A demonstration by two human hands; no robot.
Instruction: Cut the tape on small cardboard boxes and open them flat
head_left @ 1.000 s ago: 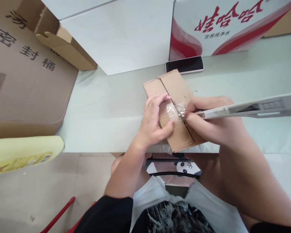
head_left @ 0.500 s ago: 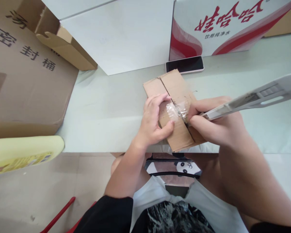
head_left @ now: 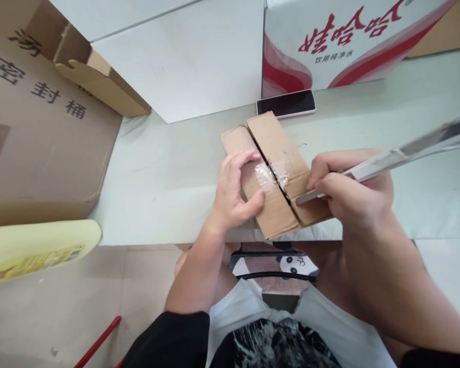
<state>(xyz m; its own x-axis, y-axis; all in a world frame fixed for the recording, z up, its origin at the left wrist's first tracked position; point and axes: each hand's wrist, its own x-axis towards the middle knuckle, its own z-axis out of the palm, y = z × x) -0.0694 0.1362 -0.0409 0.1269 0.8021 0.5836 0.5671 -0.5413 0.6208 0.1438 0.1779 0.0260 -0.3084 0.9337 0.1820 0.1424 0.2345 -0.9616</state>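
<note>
A small brown cardboard box (head_left: 270, 140) lies at the near edge of the pale green table (head_left: 168, 174), its top seam slit and still carrying a scrap of clear tape (head_left: 270, 174). My left hand (head_left: 235, 191) grips the box's left flap, fingers curled over it. My right hand (head_left: 348, 191) is closed round a white utility knife (head_left: 402, 153). The blade tip rests on the right flap close to the near end of the seam, and the handle sticks out to the right.
A dark phone (head_left: 286, 103) lies just behind the box. A red-and-white printed carton (head_left: 348, 41) and a white box (head_left: 184, 56) stand at the back. A large brown carton (head_left: 42, 112) fills the left, with a yellow package (head_left: 34, 248) below it.
The knife has slid toward me along the seam, and its handle has tilted upward. The tape now shows cut through. My left hand has stayed on the box.
</note>
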